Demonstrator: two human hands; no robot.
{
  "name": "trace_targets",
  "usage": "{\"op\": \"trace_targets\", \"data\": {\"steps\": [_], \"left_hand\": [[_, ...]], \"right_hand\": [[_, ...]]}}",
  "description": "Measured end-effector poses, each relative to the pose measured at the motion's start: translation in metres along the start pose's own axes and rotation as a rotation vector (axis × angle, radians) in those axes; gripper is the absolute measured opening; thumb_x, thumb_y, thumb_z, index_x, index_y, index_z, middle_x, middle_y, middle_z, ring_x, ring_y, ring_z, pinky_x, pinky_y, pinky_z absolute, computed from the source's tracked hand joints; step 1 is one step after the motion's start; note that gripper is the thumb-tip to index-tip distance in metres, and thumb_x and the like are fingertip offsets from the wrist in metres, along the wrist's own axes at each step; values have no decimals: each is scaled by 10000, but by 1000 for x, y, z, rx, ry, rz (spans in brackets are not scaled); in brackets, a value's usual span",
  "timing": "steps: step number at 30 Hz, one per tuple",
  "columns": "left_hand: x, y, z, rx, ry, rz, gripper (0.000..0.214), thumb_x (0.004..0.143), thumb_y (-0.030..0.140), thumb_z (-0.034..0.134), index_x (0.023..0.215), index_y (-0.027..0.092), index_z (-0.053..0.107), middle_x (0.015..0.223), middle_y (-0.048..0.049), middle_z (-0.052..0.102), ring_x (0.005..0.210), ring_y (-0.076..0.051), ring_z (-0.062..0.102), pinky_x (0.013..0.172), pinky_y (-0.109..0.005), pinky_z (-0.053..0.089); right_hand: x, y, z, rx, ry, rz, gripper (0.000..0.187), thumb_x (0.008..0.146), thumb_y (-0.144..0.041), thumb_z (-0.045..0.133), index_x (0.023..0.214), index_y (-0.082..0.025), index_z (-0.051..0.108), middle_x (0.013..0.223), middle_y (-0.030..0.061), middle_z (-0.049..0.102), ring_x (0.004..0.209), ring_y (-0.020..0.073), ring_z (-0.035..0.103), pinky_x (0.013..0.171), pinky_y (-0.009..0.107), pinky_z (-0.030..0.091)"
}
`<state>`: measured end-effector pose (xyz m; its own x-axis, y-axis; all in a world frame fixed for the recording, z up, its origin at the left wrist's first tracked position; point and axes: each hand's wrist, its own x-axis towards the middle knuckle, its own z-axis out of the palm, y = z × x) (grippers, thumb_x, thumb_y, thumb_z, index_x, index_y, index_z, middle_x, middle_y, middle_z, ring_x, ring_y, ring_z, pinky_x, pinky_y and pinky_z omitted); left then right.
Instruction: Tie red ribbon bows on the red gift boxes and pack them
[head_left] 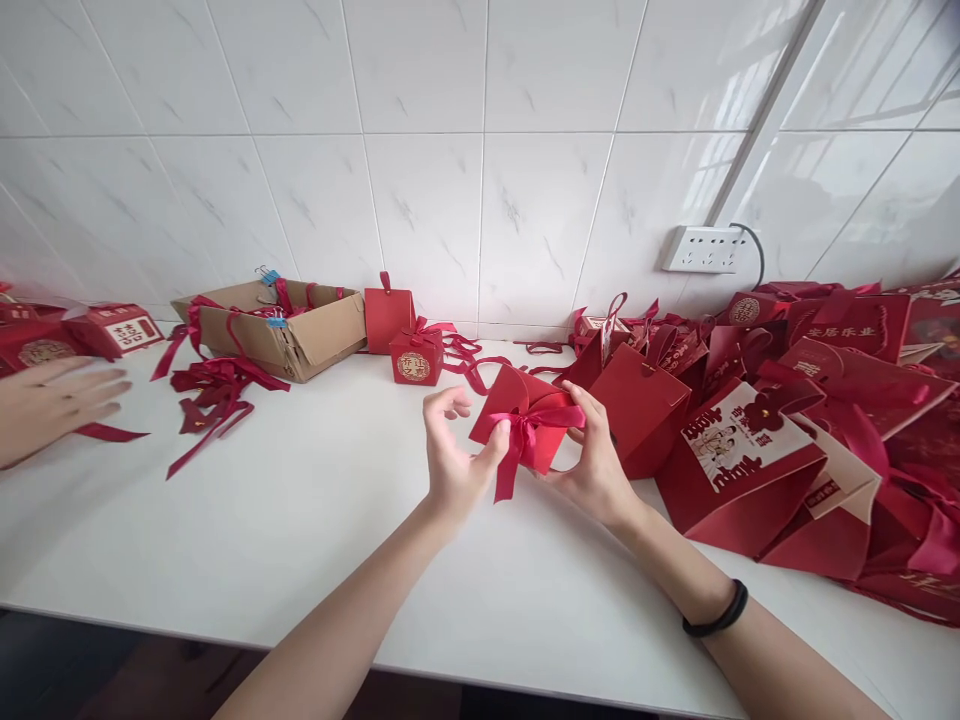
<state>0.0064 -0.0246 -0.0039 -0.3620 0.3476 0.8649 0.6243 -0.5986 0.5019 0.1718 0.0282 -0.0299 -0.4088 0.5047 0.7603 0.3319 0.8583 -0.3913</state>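
**Bow on the little box: mid-tie**

Both hands are up off the table (300, 520), w/ the red box (504, 400) between them, just in front of me. R hand (596, 455) grasps it from its own side, fingers wrapped behind, thumb pinning the ribbon bow (529, 428) on the front face. L hand (457, 455) is half open: thumb props the box's near corner right by the hanging ribbon tail, other fingers curled loose above it, gripping nothing. Black band (720, 615) on my R wrist.

Step in hand, as I read it: dressing the bow. The knot looks made and the loops are up, one tail dangling. Next move prob. calls for a fine pinch from the L fingers on a loop or the tail, while the R thumb pins the knot so it doesn't slacken. Thin card, so easy on the squeeze.

Surface: plain white top, smooth, bare under my hands. Just beyond the R hand, a big heap of red boxes (750, 460), some flat. Beyond the L hand, a small tied box (415, 362). Further out that side are a cardboard carton (315, 335) and loose ribbons (210, 395). Far out past my L, another person's hand (56, 400) rests flat on the top.

Room: white tiled wall (450, 150) straight ahead, w/ a socket strip (705, 248) up past the R hand.
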Motion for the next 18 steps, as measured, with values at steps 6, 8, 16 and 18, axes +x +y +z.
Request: {"op": "trace_targets", "data": {"steps": [6,8,16,18], "left_hand": [[5,-2,-2,99,-78,-44,156,831,311,570,739,213,489,764,1,532,758,-150,523,745,-326,422],[4,-2,-2,115,-72,30,109,853,253,548,762,214,502,745,8,545,730,-140,524,733,-318,415],[-4,0,0,167,-193,585,121,801,135,626,859,234,588,681,27,544,656,-110,503,691,-289,359],[-5,0,0,175,-193,609,127,796,124,628,860,231,601,673,25,531,647,-107,488,687,-283,358]], "right_hand": [[0,1,-1,14,17,28,992,724,-250,722,1453,-365,59,1447,123,206,1353,327,278,971,512,476],[1,0,-1,24,13,28,983,725,-239,717,1453,-361,68,1439,124,213,1350,323,287,981,513,466],[3,-4,-2,8,3,-11,959,766,-313,700,1451,-359,31,1424,138,216,1356,326,274,990,512,461],[3,-4,-3,8,4,-20,962,767,-325,703,1451,-361,28,1427,139,215,1359,333,266,987,515,464]]}}
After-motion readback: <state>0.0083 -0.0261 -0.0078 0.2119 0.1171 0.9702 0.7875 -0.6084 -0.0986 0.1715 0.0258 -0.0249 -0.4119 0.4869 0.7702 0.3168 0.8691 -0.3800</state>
